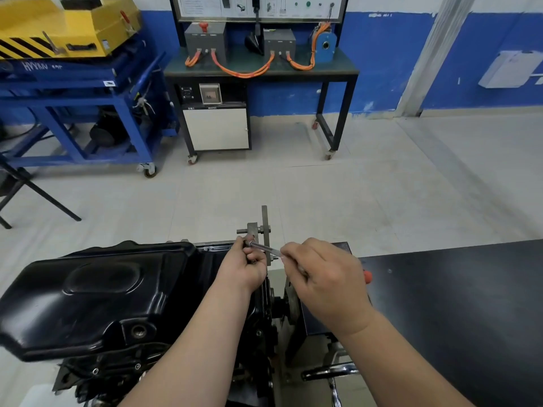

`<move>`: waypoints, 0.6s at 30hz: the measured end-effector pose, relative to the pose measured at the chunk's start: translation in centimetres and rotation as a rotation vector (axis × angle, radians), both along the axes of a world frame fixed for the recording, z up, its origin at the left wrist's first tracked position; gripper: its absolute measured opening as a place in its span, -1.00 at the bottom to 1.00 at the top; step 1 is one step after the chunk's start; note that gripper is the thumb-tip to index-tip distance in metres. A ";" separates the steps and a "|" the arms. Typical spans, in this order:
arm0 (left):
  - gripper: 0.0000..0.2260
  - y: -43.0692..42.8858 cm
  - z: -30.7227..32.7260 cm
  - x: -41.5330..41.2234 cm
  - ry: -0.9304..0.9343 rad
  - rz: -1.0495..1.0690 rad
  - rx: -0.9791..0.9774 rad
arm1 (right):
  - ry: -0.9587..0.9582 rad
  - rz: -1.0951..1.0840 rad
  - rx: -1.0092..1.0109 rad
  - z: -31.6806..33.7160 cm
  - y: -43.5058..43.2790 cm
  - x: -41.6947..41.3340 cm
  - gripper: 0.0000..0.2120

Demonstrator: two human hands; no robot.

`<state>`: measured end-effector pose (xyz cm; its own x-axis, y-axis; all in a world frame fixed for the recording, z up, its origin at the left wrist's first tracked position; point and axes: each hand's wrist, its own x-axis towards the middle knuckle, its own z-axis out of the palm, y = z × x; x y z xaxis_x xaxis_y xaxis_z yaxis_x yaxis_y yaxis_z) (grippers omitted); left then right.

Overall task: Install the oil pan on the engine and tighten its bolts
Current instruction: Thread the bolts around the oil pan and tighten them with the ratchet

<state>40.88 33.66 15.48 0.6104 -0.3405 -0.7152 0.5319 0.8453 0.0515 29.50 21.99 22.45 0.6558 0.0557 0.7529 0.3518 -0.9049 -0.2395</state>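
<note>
The black oil pan (97,292) lies on top of the upturned engine (164,368), filling the lower left. At the pan's far right corner my left hand (245,265) curls around the head end of a slim metal wrench (264,248). My right hand (320,277) grips the wrench's handle, which runs from the left hand toward the right. The bolt under the tool is hidden by my left hand's fingers. A drain hole (138,330) shows on the pan's near side.
A grey metal stand bracket (264,227) rises just behind my hands. A black table (458,304) lies to the right, with a chrome crank handle (329,374) below it. Across the open floor stand a blue cart (79,113) and a training bench (261,71).
</note>
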 end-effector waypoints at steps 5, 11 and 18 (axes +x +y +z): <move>-0.77 -0.2 -0.9 0.4 -0.033 -0.209 0.233 | 0.108 -0.030 0.027 0.3 -1.1 0.7 -0.82; -0.71 1.6 -0.5 3.2 -0.194 -0.909 0.708 | 0.486 -0.008 0.049 4.3 -2.2 5.6 -0.91; -0.72 0.9 1.1 7.0 -0.396 -1.662 1.362 | 0.598 0.035 -0.115 3.9 0.3 9.7 -0.85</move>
<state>47.90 34.53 16.56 0.5112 -0.1003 -0.8536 0.3481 -0.8839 0.3123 39.19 22.28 26.38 0.9595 0.1438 0.2424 0.2164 -0.9269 -0.3066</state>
